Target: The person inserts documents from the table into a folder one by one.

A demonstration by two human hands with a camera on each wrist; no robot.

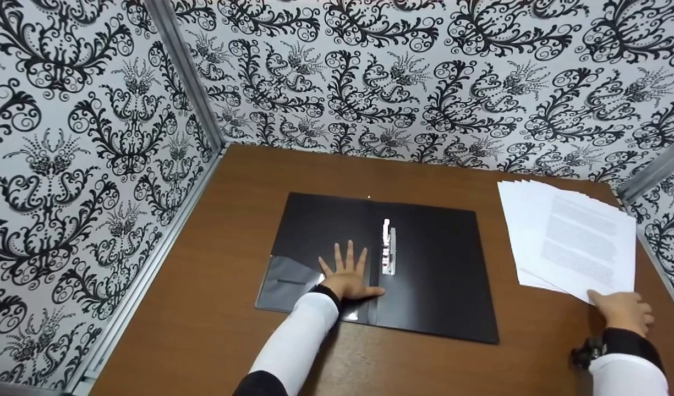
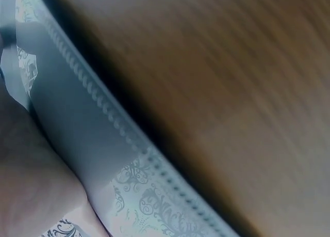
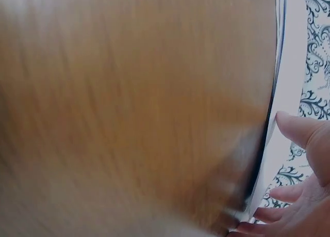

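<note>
A black folder (image 1: 436, 275) lies open on the brown table (image 1: 204, 319), with a metal clip (image 1: 389, 247) beside its spine. My left hand (image 1: 348, 278) presses flat on the folder's left panel, fingers spread, just left of the clip. A fanned stack of white printed sheets (image 1: 573, 236) lies to the right of the folder. My right hand (image 1: 623, 311) grips the stack's near corner. In the right wrist view a thumb (image 3: 301, 131) lies over the white sheet edge (image 3: 286, 92), with fingers curled below. The left wrist view is blurred and shows the glossy folder surface (image 2: 93, 144) against the table (image 2: 232, 92).
Patterned black-and-white walls (image 1: 67, 165) close the table in on the left, back and right. A clear pocket (image 1: 287, 280) sits in the folder's lower left corner. Bare wood (image 1: 370, 170) runs behind the folder and along the front edge.
</note>
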